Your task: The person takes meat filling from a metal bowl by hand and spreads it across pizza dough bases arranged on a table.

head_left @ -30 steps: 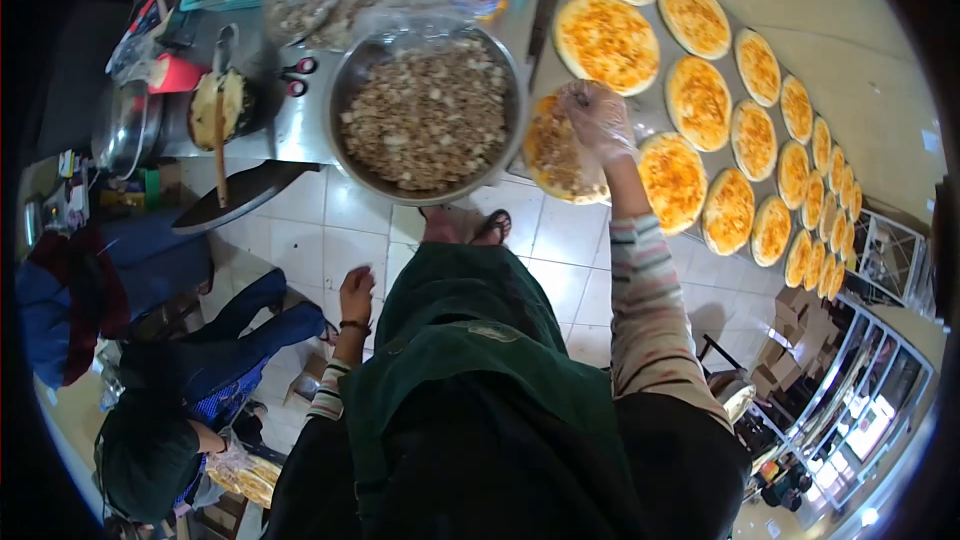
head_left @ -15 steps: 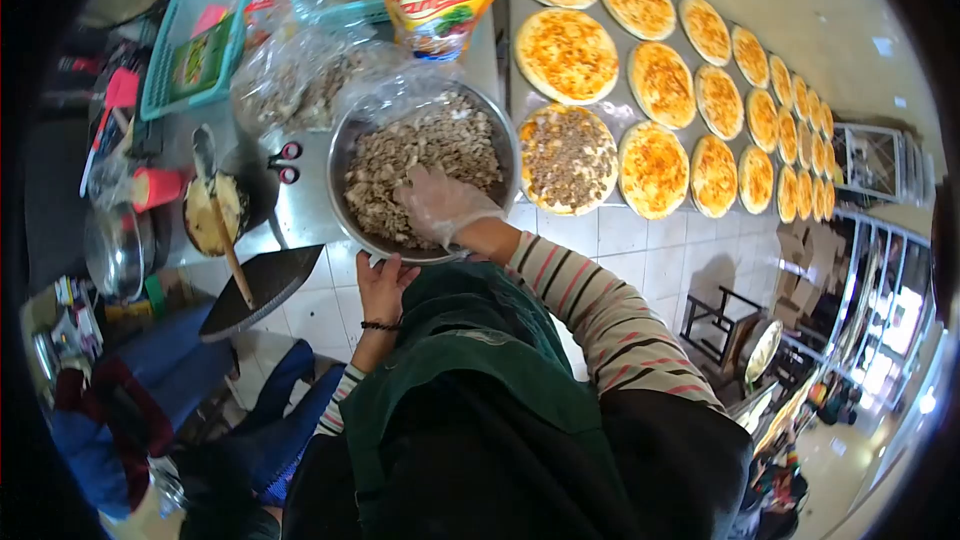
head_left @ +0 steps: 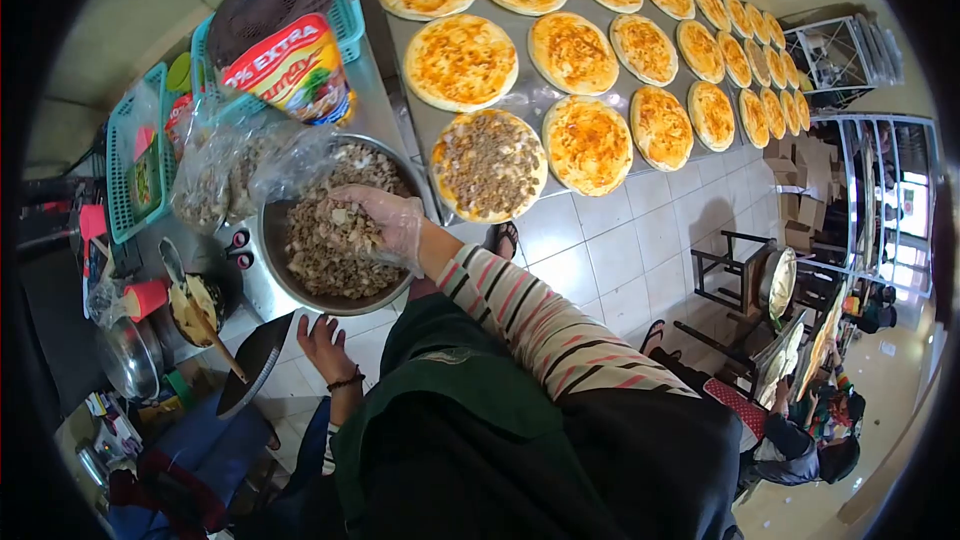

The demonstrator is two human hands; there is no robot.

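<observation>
My right hand [head_left: 380, 225], in a clear plastic glove, is over the metal bowl [head_left: 402, 292] with its palm turned up and its fingers curled round a scoop of crumbled ground meat [head_left: 335, 250]. More of the meat fills the bowl, and a clear plastic bag [head_left: 290, 170] lies over its far edge. My left hand [head_left: 325, 348] is bare and held just below the bowl's near rim, apart from it, fingers spread with nothing in them. To the right of the bowl lies a round flatbread partly covered in meat [head_left: 490, 165].
Rows of browned flatbreads [head_left: 588, 145] cover the metal table. A red pouch [head_left: 290, 70], teal baskets [head_left: 140, 195], scissors [head_left: 238, 248] and a pot with a wooden-handled tool [head_left: 195, 310] stand left. Stools [head_left: 735, 275] and a person [head_left: 800, 440] are at right.
My right hand has turned palm up and now holds ground meat. My left hand has come away from the bowl's rim. The view has swung right, shifting the bowl left and lower.
</observation>
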